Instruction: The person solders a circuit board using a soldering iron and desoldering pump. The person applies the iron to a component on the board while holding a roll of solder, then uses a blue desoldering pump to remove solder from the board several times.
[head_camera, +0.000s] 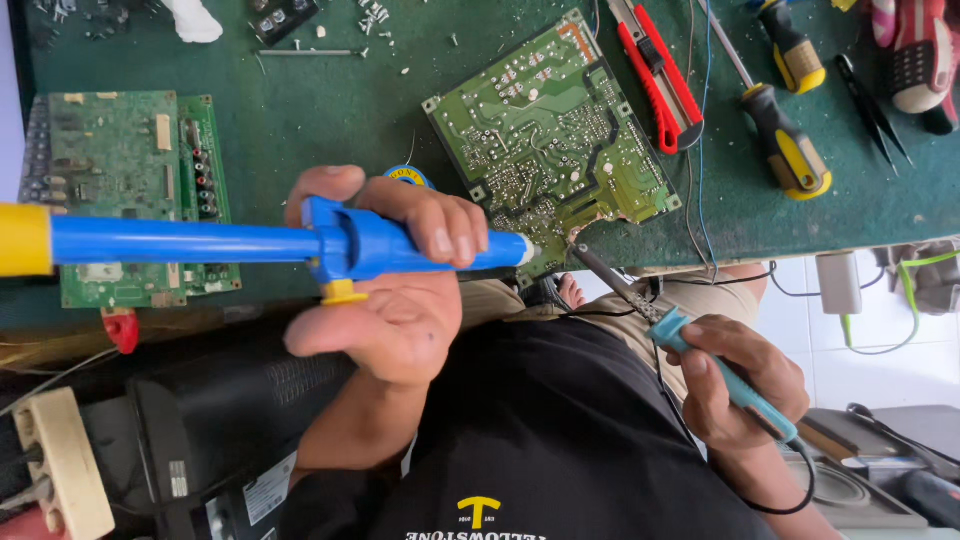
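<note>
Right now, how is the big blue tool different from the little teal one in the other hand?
The blue desoldering pump is thick, with a long blue shaft ending in yellow; the teal soldering iron is slim, with a dark metal tip and a black cord. The pump lies level in the left hand; the iron slants in the right hand. The pump's tip is white plastic. Both tips meet at the edge of the green circuit board.

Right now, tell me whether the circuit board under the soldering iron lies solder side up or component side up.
Solder side up: the circuit board shows green traces and solder points, no upright parts. The soldering iron tip meets its near edge.
</note>
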